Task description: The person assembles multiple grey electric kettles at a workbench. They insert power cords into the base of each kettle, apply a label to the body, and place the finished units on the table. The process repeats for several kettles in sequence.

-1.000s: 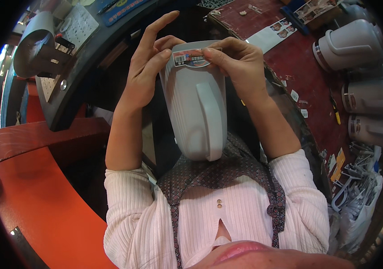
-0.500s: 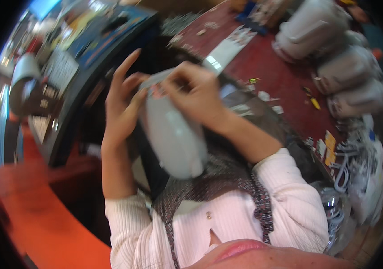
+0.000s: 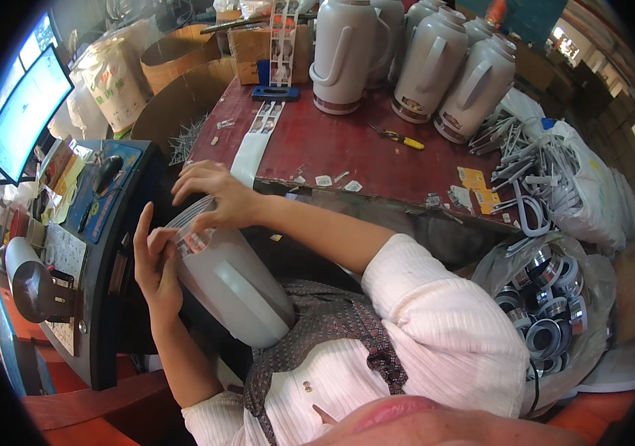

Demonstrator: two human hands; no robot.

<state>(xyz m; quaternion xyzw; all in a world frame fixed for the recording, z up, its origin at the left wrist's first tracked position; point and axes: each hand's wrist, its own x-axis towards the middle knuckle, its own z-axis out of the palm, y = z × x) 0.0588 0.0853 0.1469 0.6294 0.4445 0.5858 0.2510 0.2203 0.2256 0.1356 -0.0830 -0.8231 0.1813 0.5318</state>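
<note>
A pale grey thermos flask body [image 3: 237, 291] leans across my lap, tilted, its ringed end up and to the left. Near that end sits a small reddish label [image 3: 197, 242] on the side. My left hand [image 3: 158, 266] grips the ringed end from the left, thumb and curled fingers against it, index finger raised. My right hand [image 3: 224, 197] comes over from the right: its thumb touches the flask beside the label, and its other fingers spread above the end. Beyond it, a white label strip [image 3: 252, 152] hangs over the table edge.
On the red table [image 3: 317, 152] stand several grey handled thermos flasks [image 3: 343, 56]. Yellow-handled cutters [image 3: 404, 140] and paper scraps lie there. At right are a bag of grey handles [image 3: 578, 186] and a bag of ring-shaped parts [image 3: 548, 312]. A monitor [image 3: 29, 111] stands left.
The view has swung, bringing the standing flasks and monitor into sight. My right hand's fingers have spread from a pinch at the label. The flask stays at my lap, left hand on it.
</note>
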